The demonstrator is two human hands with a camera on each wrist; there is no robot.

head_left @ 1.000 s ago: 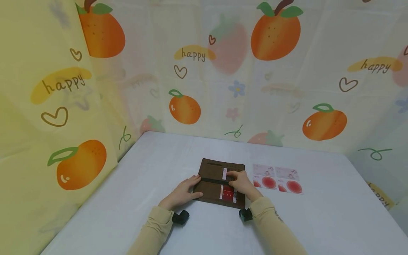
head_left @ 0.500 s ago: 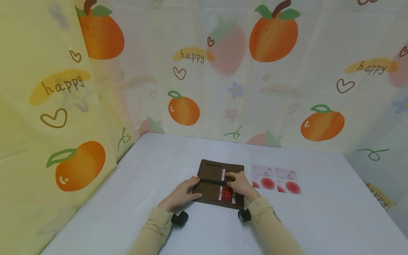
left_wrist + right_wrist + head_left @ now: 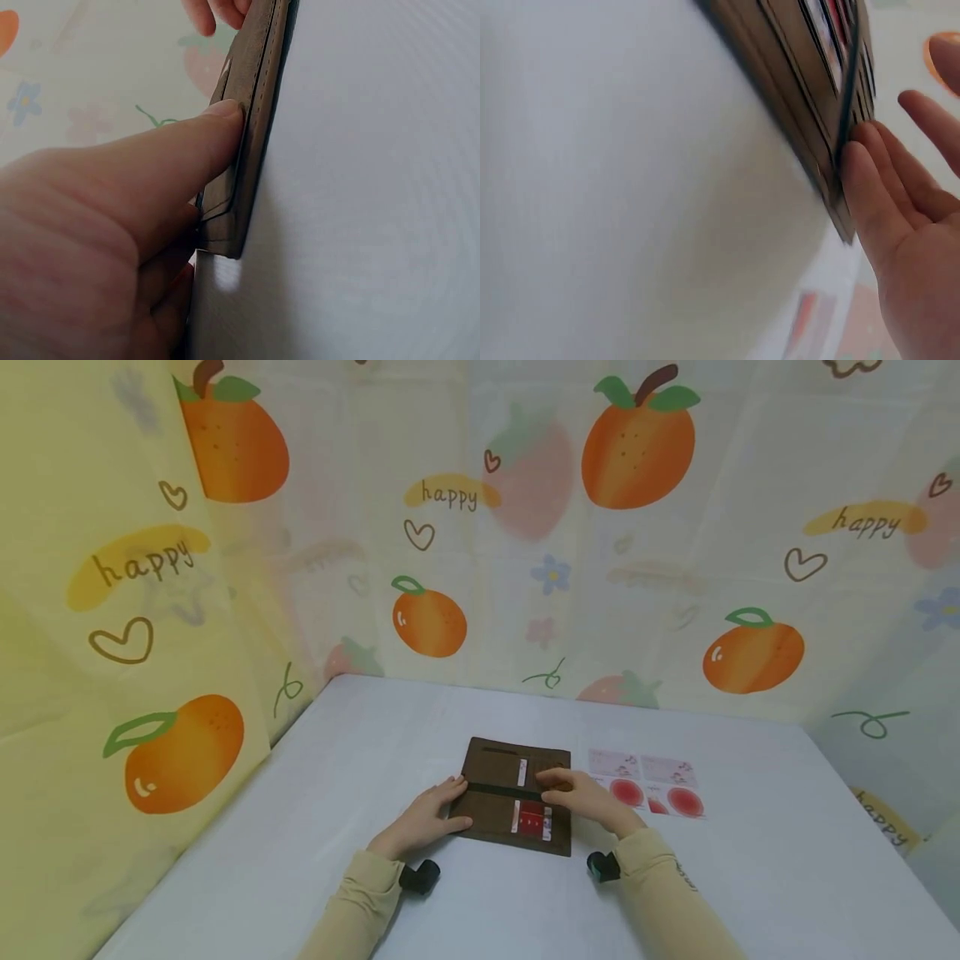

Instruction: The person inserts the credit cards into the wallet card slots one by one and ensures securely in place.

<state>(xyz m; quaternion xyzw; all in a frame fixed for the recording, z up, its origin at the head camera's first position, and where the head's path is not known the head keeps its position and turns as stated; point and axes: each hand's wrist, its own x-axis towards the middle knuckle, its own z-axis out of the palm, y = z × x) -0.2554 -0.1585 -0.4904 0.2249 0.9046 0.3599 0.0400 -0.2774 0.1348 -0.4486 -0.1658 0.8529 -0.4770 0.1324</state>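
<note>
A brown wallet lies unfolded on the table, with a dark elastic band across its middle. A pale card edge shows in the far half; red and white cards sit in slots of the near half. My left hand rests on the wallet's left edge, its thumb pressing the near half in the left wrist view. My right hand is over the right edge by the band, fingers loosely bent and holding nothing visible. In the right wrist view its thumb is close against the band's end.
Right of the wallet, several cards lie in two rows: pink ones behind, ones with red circles in front, partly behind my right hand. The white table meets a fruit-printed curtain at the back and left.
My right hand has drawn back to the right from the pale card in the far half, uncovering more of the near half's cards. The left hand keeps its place on the wallet.
</note>
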